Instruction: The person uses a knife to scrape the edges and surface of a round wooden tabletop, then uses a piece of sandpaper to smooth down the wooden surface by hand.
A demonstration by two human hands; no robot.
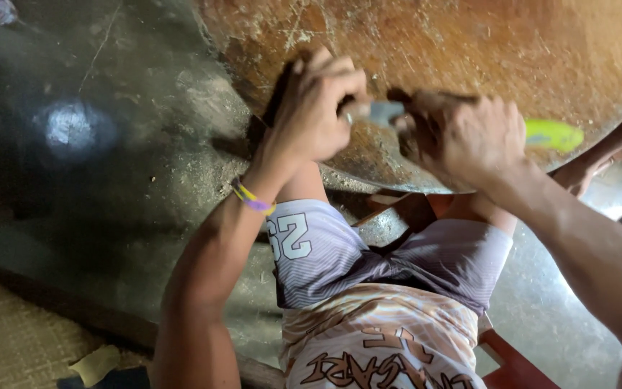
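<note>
Both hands grip one tool (386, 112) with a grey blade and yellow-green handle, pressed against the edge of a big round wooden slab (469, 43). The left hand (318, 108) clamps the blade end; the right hand (462, 137) clamps the handle. Sawdust (203, 173) covers the floor below.

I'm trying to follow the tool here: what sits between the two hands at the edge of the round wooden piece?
In the head view, a short grey metal blade spans the gap between the left hand and the right hand, over the round wooden piece.
</note>
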